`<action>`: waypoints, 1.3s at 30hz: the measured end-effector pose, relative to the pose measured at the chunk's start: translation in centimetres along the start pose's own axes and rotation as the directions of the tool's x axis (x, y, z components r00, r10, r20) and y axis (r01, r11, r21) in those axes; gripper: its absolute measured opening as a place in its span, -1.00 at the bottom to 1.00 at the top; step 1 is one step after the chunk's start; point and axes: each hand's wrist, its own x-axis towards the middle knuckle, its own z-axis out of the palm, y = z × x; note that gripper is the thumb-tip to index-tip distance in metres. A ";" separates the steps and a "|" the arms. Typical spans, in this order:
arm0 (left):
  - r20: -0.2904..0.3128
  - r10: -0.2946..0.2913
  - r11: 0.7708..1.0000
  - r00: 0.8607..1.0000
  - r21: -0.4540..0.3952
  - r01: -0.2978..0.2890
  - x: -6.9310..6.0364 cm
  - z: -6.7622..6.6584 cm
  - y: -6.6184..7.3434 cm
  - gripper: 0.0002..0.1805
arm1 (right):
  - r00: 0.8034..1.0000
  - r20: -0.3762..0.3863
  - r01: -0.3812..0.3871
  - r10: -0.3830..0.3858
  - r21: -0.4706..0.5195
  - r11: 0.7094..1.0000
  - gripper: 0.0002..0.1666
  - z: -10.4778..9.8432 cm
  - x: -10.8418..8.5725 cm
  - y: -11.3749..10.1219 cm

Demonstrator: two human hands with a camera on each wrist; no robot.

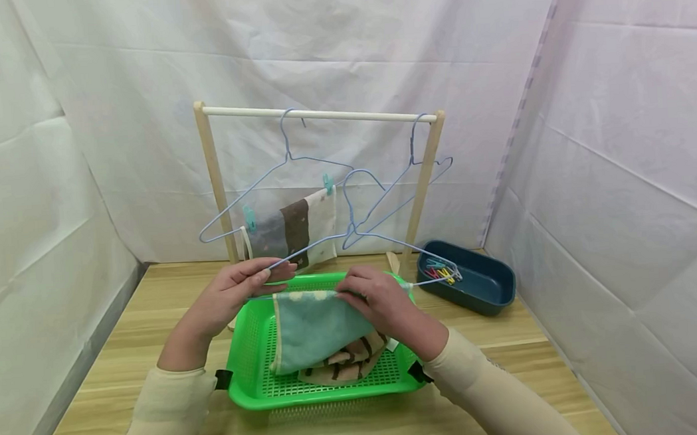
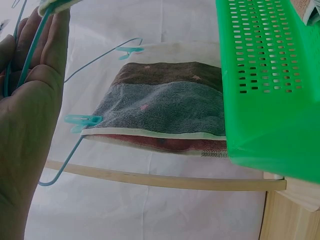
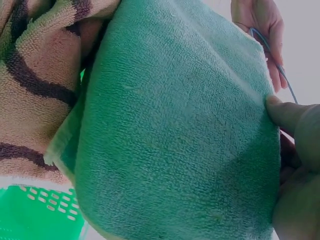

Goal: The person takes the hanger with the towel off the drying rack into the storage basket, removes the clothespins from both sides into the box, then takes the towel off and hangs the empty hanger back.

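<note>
My left hand point(image 1: 224, 297) holds the left end of a blue wire clothes hanger point(image 1: 382, 235), the wire running between thumb and fingers. With thumb and fingers my right hand point(image 1: 386, 301) pinches the top edge of a teal towel point(image 1: 316, 329) near the hanger's bottom bar. In the right wrist view that towel point(image 3: 175, 125) fills the middle, its face hanging down. Below it, a brown-striped tan towel point(image 1: 340, 371) lies in a green plastic basket point(image 1: 330, 399). My right hand hides how the towel's right part meets the bar.
Behind stands a rack with a white rod point(image 1: 342, 115) and wooden posts. On it hang a blue hanger point(image 1: 251, 190) bearing a grey, brown and white towel point(image 1: 296, 230) with teal clips point(image 1: 328, 183), and another hanger point(image 1: 411, 150). At right sits a dark blue bin point(image 1: 497, 301) with coloured clips point(image 1: 444, 275).
</note>
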 end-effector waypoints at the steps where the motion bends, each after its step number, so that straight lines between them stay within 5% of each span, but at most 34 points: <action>1: 0.004 0.004 1.000 1.000 -0.001 -0.004 0.0 0.0 0.0 -0.57 | 1.000 -0.002 0.004 -0.004 0.001 1.000 -0.91 -0.1 0.1 0.0; 17: -0.024 -0.099 0.992 0.995 0.074 0.100 -0.3 0.1 0.0 -0.56 | 0.998 -0.039 0.043 -0.042 0.018 0.999 -0.92 -1.0 0.7 0.0; 31: -0.013 -0.061 0.998 0.998 0.023 0.061 0.0 0.2 0.1 -0.57 | 0.995 -0.082 0.046 -0.048 -0.036 0.998 -0.91 -2.8 2.2 -0.5; 39: -0.025 -0.081 0.994 0.996 0.072 0.083 0.0 -0.1 -0.1 -0.57 | 0.994 -0.100 0.045 -0.045 -0.009 0.999 -0.97 -4.1 3.2 -0.5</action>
